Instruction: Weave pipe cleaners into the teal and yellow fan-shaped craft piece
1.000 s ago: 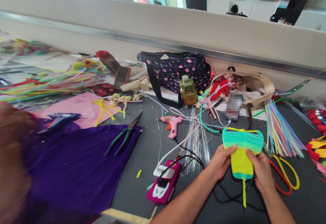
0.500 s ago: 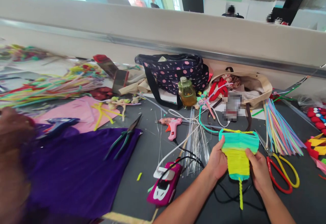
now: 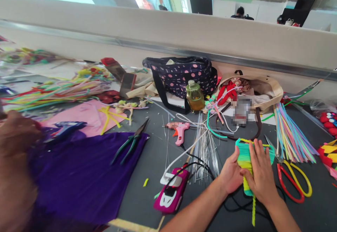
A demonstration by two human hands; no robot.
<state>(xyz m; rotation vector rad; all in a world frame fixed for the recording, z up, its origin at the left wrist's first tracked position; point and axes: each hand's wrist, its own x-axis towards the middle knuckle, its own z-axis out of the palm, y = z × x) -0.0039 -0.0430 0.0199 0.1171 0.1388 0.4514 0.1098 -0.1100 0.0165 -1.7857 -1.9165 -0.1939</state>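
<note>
A woven piece (image 3: 243, 153) of teal and yellow fuzzy stems, with a yellow stem tail hanging below it, lies low over the dark table (image 3: 147, 161) at the right. My left hand (image 3: 232, 174) grips its left edge with curled fingers. My right hand (image 3: 259, 171) lies across its front with the fingers stretched flat, covering most of it. Both forearms enter from the bottom edge.
Red and yellow scissors (image 3: 295, 177) lie just right of my hands, a bundle of pastel stems (image 3: 292, 137) behind them. A pink glue gun (image 3: 180, 130), thin wires (image 3: 205, 144), a pink phone (image 3: 172, 189), green pliers (image 3: 130, 141), purple cloth (image 3: 76, 172), a dotted bag (image 3: 181, 73), and a bottle (image 3: 195, 95) lie about. Another person's blurred arm (image 3: 13, 161) is at left.
The woven piece has dropped lower toward the table. My right hand moved from gripping its right edge to lying flat over its front. My left hand kept its grip.
</note>
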